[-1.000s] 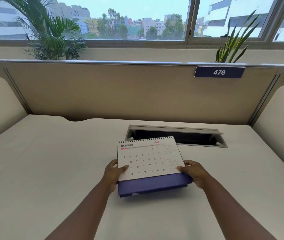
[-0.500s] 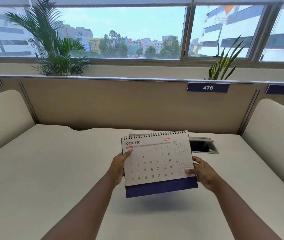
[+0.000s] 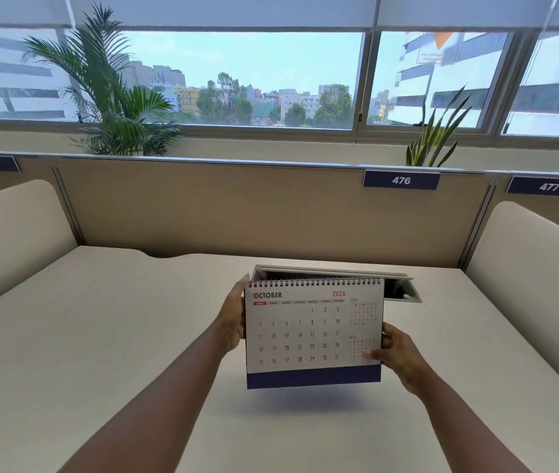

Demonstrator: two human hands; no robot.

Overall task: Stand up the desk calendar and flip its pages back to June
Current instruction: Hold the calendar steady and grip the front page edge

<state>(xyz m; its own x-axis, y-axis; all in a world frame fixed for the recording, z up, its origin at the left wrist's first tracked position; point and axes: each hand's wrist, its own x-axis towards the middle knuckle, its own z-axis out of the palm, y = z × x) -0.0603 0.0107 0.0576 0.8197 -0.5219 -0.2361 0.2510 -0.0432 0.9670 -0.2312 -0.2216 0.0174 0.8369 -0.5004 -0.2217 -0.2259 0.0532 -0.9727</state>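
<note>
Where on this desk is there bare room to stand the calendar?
The desk is bare left of the left hand, right of the right hand, and beneath the lifted calendar. Only the open cable hatch behind it breaks the surface.

A single head-worn wide-angle view looks forward and slightly down across a desk [image 3: 66, 336], close above the wearer's forearms at lower centre, facing the partition [image 3: 237, 206] and the windows [image 3: 254, 76] across the upper frame.

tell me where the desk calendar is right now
In the head view the desk calendar is low of centre, held upright above the desk between the left hand and right hand.
</note>
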